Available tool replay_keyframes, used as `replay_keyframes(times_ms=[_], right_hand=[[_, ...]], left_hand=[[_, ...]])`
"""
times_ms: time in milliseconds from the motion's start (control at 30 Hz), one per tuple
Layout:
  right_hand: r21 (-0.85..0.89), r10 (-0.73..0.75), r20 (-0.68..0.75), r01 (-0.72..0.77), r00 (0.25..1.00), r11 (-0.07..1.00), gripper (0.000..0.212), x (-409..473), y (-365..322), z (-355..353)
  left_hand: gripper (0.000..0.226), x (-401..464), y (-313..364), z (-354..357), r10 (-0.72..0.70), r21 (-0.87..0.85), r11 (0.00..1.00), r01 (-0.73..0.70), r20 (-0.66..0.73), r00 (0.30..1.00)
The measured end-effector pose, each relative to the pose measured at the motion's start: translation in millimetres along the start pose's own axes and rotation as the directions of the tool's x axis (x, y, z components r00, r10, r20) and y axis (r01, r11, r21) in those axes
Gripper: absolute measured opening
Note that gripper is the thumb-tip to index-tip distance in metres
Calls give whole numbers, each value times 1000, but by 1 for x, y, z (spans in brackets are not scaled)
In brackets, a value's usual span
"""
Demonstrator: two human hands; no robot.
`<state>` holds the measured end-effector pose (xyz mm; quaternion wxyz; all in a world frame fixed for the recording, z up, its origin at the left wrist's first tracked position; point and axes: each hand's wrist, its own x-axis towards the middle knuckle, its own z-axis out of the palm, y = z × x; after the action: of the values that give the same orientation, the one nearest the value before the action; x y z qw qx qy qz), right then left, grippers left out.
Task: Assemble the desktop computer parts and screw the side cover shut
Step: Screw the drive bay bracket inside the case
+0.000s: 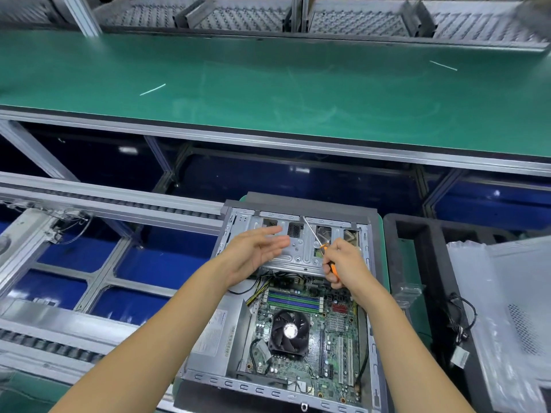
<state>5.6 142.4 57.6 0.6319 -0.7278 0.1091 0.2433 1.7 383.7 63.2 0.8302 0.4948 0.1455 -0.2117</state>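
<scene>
An open desktop computer case (229, 383) lies flat in front of me, side cover off. Inside it I see the green motherboard (334, 347) with a black CPU fan (288, 331), a silver power supply (219, 332) at the left, and a metal drive cage (301, 248) at the far end. My left hand (256, 253) hovers over the cage, fingers apart, holding nothing. My right hand (346, 260) grips an orange-handled screwdriver (313, 234) whose shaft points up and away over the cage.
A black foam tray (417, 234) at the right holds a grey perforated side cover (524, 308) in plastic wrap and a black cable (462, 317). A green conveyor belt (268, 84) runs across behind. Roller rails (89, 201) and blue panels lie left.
</scene>
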Motion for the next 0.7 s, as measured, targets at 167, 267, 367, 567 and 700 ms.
replay_keyframes(times_ms=[167, 267, 367, 567, 700], right_hand=[[10, -2, 16, 2, 1000, 1000, 17, -9, -8, 2], [3, -29, 30, 29, 999, 1000, 24, -19, -15, 0], [-55, -73, 9, 73, 997, 996, 24, -29, -22, -2], [-133, -154, -48, 147, 987, 980, 23, -42, -26, -14], [-196, -192, -95, 171, 977, 965, 18, -40, -30, -23]], left_hand=[[17, -1, 1, 7, 62, 183, 982, -48, -73, 995], [7, 1, 2, 15, 194, 406, 902, -144, -84, 977], [13, 7, 4, 23, 274, 493, 844, -213, -55, 960], [3, 21, 2, 33, 383, 533, 793, -294, -63, 921], [15, 26, -1, 37, 417, 506, 788, -350, -21, 909]])
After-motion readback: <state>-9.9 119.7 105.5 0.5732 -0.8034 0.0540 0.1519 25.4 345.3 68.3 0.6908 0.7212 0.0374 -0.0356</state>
